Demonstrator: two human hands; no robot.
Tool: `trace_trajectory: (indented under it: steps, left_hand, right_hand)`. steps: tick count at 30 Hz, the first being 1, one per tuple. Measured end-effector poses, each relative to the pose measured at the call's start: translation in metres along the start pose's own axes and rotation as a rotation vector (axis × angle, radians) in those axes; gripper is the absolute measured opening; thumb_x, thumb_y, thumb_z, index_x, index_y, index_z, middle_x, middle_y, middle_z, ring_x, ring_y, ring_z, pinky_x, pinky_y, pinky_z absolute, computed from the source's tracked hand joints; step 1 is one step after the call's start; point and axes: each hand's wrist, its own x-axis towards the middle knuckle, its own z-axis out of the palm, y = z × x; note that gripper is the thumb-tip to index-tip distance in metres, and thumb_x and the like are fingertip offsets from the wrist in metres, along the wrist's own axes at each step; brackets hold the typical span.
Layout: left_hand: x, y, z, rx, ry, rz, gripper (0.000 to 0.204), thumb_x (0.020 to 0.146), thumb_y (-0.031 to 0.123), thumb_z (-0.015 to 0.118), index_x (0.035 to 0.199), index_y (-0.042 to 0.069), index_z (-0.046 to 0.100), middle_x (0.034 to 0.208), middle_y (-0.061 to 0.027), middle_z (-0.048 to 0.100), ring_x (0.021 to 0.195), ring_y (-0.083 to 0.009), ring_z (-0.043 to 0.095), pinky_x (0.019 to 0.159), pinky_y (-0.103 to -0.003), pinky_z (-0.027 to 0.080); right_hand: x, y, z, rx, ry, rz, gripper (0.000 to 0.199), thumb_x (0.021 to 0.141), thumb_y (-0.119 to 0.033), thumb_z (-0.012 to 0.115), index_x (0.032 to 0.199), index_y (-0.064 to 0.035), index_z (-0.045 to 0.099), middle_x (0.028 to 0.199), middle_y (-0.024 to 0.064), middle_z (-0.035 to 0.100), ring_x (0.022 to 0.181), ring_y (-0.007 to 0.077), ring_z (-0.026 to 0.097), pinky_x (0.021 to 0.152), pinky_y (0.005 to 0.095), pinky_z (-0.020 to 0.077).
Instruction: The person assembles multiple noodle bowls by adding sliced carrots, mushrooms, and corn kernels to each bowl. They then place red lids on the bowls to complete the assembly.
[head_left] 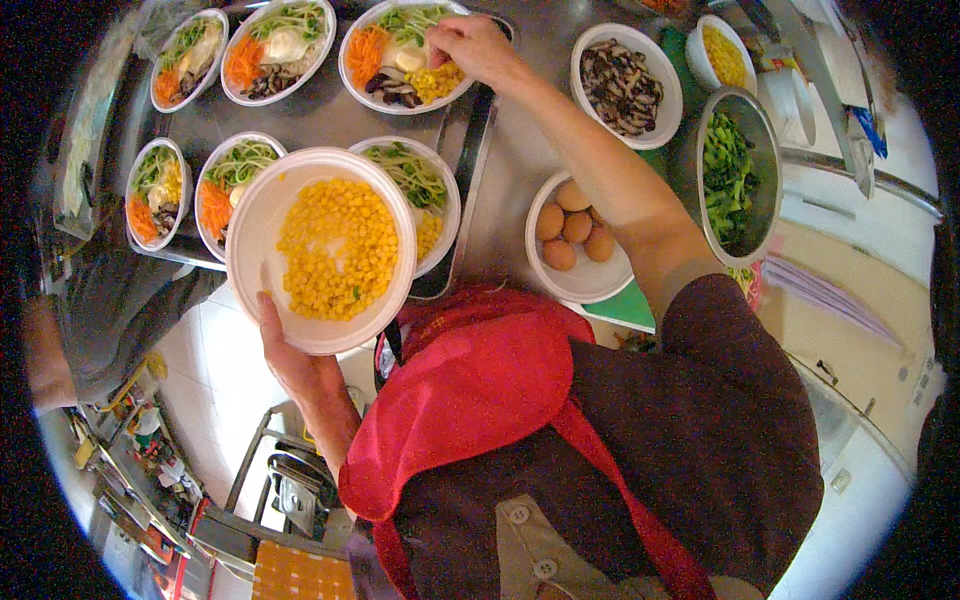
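My left hand [285,350] grips the near rim of a white bowl [252,245], thumb on its inner side. Loose yellow corn kernels [340,245] lie in it. Reaching forward, my right hand [475,50] is over the right side of a filled white bowl [408,108] at the far right of the tray. Its fingers are pinched together; whatever is between them is hidden. That bowl holds shredded carrot [367,55], green sprouts [412,20], dark sliced mushrooms [395,88], a pale creamy dollop [409,58] and corn [440,86]. The held bowl partly covers two near bowls.
Several similarly filled bowls share the metal tray [320,118]. To its right stand a bowl of sliced mushrooms [625,88], a bowl of brown eggs [575,228], a metal bowl of leafy greens [728,175] and a smaller corn bowl [724,56]. Another person's sleeve [120,320] is at left.
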Motion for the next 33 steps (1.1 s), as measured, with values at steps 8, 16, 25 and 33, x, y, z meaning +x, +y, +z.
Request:
trace_trajectory:
  steps: [8, 16, 25, 33]
  left_hand:
    - [0.001, 0.001, -0.002, -0.019, 0.0, 0.003, 0.05, 0.091, 0.03, 0.039, 0.131, 0.001, 0.028, 0.125, -0.018, 0.043, 0.113, -0.0287, 0.046, 0.094, -0.042, 0.039]
    - [0.005, 0.004, -0.006, -0.019, -0.026, -0.008, 0.05, 0.092, 0.029, 0.039, 0.13, -0.001, 0.028, 0.124, -0.0181, 0.044, 0.112, -0.0278, 0.047, 0.093, -0.041, 0.039]
    - [0.005, 0.006, 0.0, -0.113, -0.069, -0.018, 0.047, 0.091, 0.026, 0.043, 0.129, 0.0, 0.033, 0.124, -0.0152, 0.045, 0.111, -0.026, 0.047, 0.094, -0.038, 0.037]
    - [-0.001, 0.013, 0.008, -0.073, -0.089, 0.113, 0.05, 0.09, 0.032, 0.044, 0.126, -0.001, 0.035, 0.12, -0.0137, 0.047, 0.11, -0.0222, 0.048, 0.093, -0.035, 0.037]
  right_hand:
    - [0.014, 0.026, 0.007, 0.999, 0.116, 0.281, 0.025, 0.082, -0.017, 0.049, 0.064, -0.0028, 0.056, 0.059, 0.0076, 0.056, 0.056, 0.0165, 0.055, 0.055, 0.0279, 0.0474]
    - [-0.017, -0.015, 0.006, 0.308, -0.215, 0.29, 0.023, 0.086, -0.019, 0.051, 0.071, -0.002, 0.055, 0.065, 0.0055, 0.056, 0.061, 0.0131, 0.056, 0.06, 0.0262, 0.0476]
    - [-0.058, -0.133, 0.007, 0.467, -0.474, 0.006, 0.025, 0.09, -0.018, 0.045, 0.071, -0.0021, 0.052, 0.066, 0.0047, 0.054, 0.063, 0.0129, 0.053, 0.06, 0.0253, 0.0445]
    - [-0.121, -0.148, 0.084, -0.99, -0.337, -0.8, 0.019, 0.073, -0.015, 0.056, 0.083, 0.0013, 0.059, 0.078, 0.0149, 0.056, 0.079, 0.0284, 0.058, 0.068, 0.037, 0.0471]
